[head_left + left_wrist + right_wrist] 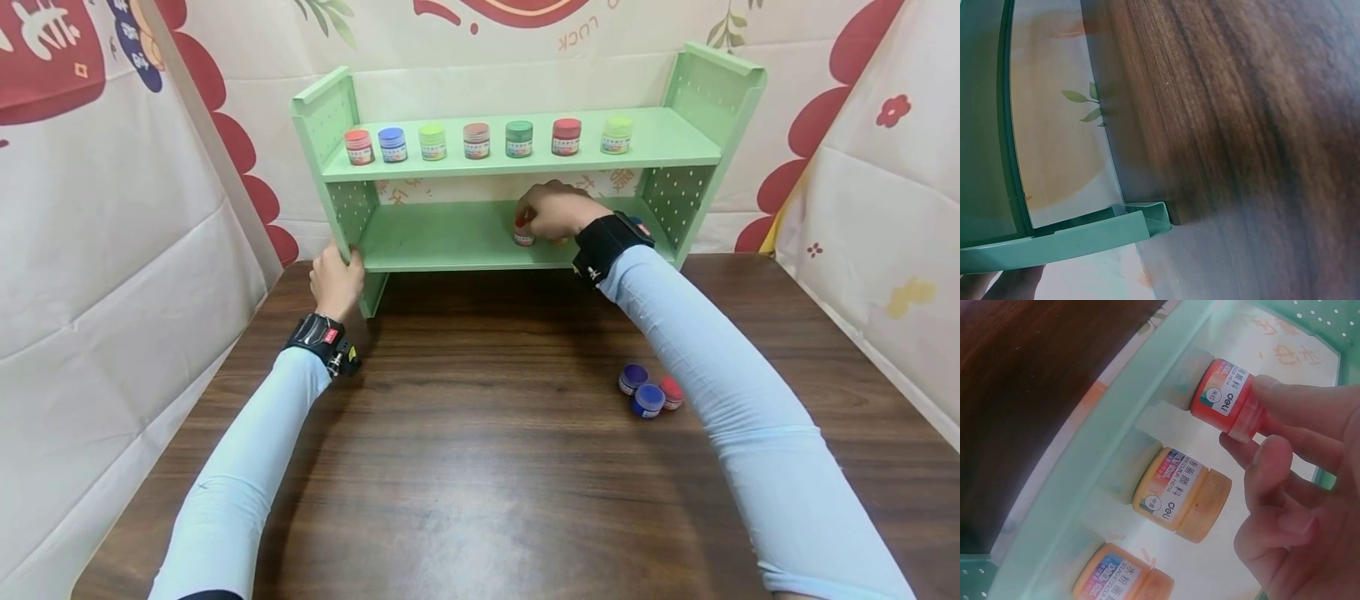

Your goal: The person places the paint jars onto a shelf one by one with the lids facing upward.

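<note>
A light green two-tier shelf (435, 237) stands at the back of the table. My left hand (335, 281) grips the front edge of its left side panel; in the left wrist view that panel (1085, 240) hides most of the fingers. Over the lower tier, my right hand (557, 210) pinches a small red paint jar (1224, 397) by its lid. The jar is upright, its base right at the tier's surface. Beside it on that tier stand a yellow paint jar (1179, 494) and an orange one (1122, 578), mostly hidden by the hand in the head view.
Several paint jars line the upper tier, from an orange-red one (359, 147) to a yellow-green one (617, 136). On the brown table (450, 433), a purple jar (633, 378), a blue jar (648, 401) and a red jar (672, 392) cluster near the right forearm. Printed cloth (135, 250) surrounds the table.
</note>
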Motion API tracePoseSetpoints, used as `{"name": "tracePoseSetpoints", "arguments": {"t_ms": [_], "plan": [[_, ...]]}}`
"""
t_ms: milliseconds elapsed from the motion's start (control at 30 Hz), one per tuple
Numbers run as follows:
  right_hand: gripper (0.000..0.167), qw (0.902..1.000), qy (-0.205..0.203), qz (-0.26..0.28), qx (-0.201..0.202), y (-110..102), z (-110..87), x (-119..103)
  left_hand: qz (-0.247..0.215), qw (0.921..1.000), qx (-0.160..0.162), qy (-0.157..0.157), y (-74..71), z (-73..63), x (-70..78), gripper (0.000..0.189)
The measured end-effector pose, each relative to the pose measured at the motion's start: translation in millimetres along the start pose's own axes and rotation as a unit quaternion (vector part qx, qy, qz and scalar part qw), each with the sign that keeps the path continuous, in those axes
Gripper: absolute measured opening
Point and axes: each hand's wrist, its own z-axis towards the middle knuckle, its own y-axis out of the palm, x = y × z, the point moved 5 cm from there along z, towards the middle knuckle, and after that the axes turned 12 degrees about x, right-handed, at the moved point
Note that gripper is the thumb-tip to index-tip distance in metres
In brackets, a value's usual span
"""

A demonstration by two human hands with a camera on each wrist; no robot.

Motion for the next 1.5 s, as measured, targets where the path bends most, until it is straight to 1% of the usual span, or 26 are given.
{"name": "tracePoseSetpoints", "arguments": {"t_ms": [100, 267, 333, 433, 633, 733, 833, 900, 1033, 1100, 1167, 1267, 1333, 1400, 1500], "plan": [[0.039, 1.0, 0.002, 0.002, 0.006, 0.0, -0.4, 0.6, 0.0, 1.0, 0.001, -0.001, 0.5, -0.5, -0.1, 0.024], [0.058, 0.9995, 0.002, 0.024, 0.023, 0.1, -2.5, 5.5, -0.004, 1.0, -0.001, -0.002, 0.8, -1.2, -0.2, 0.023], [0.059, 0.9989, -0.003, 0.033, 0.034, -1.2, -4.8, 7.3, -0.004, 1.0, -0.003, -0.001, 0.7, -1.2, -0.1, 0.023], [0.054, 0.9977, -0.023, 0.03, 0.056, -5.0, -11.4, 7.1, -0.002, 1.0, 0.0, 0.0, -0.4, -0.5, 0.1, 0.024], [0.043, 0.9911, -0.073, 0.017, 0.109, -12.7, -35.6, 1.2, -0.006, 1.0, 0.006, 0.0, -1.9, -0.1, -0.2, 0.023], [0.043, 0.9878, -0.087, 0.026, 0.127, -12.1, -52.9, 2.7, -0.005, 1.0, 0.005, 0.001, -1.7, -1.0, -0.5, 0.023], [0.045, 0.9866, -0.087, 0.039, 0.132, -7.9, -71.7, 9.6, -0.004, 1.0, 0.006, 0.001, -1.3, -1.8, -0.6, 0.022], [0.044, 0.9869, -0.086, 0.049, 0.128, -3.8, -84.8, 15.6, -0.003, 1.0, 0.006, 0.001, -1.1, -1.9, -0.5, 0.022], [0.037, 0.9892, -0.083, 0.06, 0.105, 9.0, -110.0, 31.0, -0.002, 1.0, 0.009, 0.0, -1.3, -1.6, -1.4, 0.023], [0.033, 0.9907, -0.079, 0.069, 0.087, 17.5, -120.2, 40.4, -0.002, 0.9999, 0.011, -0.001, -1.6, -1.6, -2.4, 0.023], [0.029, 0.9918, -0.066, 0.09, 0.062, 26.7, -129.0, 50.4, -0.001, 0.9999, 0.01, -0.002, -1.5, -1.8, -3.4, 0.024], [0.028, 0.9913, -0.039, 0.124, 0.017, 39.8, -139.7, 64.4, -0.001, 0.9999, 0.009, -0.004, -1.1, -2.4, -4.7, 0.024], [0.028, 0.9896, -0.022, 0.142, -0.006, 46.0, -145.0, 72.1, 0.002, 0.9999, 0.01, -0.005, -1.1, -2.6, -4.9, 0.025], [0.029, 0.9887, -0.012, 0.149, -0.017, 49.7, -148.4, 78.6, 0.004, 0.9999, 0.011, -0.005, -1.0, -2.3, -4.3, 0.025], [0.03, 0.9883, -0.004, 0.151, -0.021, 51.5, -150.4, 86.6, 0.004, 0.9999, 0.01, -0.003, -0.2, -1.6, -1.8, 0.025]]}}
